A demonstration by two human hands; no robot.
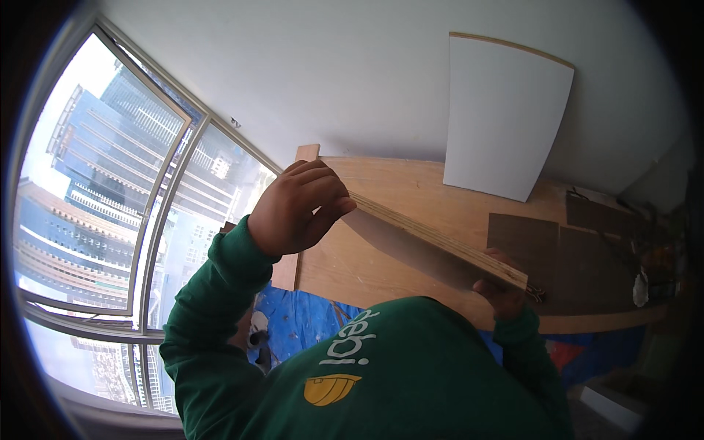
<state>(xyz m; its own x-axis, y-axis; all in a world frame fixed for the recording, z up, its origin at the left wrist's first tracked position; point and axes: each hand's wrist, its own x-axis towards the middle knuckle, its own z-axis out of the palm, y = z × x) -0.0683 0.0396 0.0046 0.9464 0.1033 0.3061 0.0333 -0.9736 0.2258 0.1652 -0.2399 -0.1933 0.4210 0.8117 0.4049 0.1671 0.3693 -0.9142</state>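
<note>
A plywood board point(418, 246) with a layered pale edge and a dark face is held up slantwise before me. My left hand point(301, 205) is closed at its left end, thumb and fingers pinched together at the corner; the hand covers that end, so the exact grip is partly hidden. Lower down, my right hand point(504, 292) grips the opposite end, thumb on the near face and fingers round the far side. Beneath the board lies a large wooden work surface point(396, 176).
A white panel point(506, 117) leans on the wall behind the work surface. Dark brown sheets point(522, 238) lie to the right, near a small whitish object point(640, 286). Blue sheeting point(301, 319) covers the floor below. Tall windows point(110, 176) stand at left.
</note>
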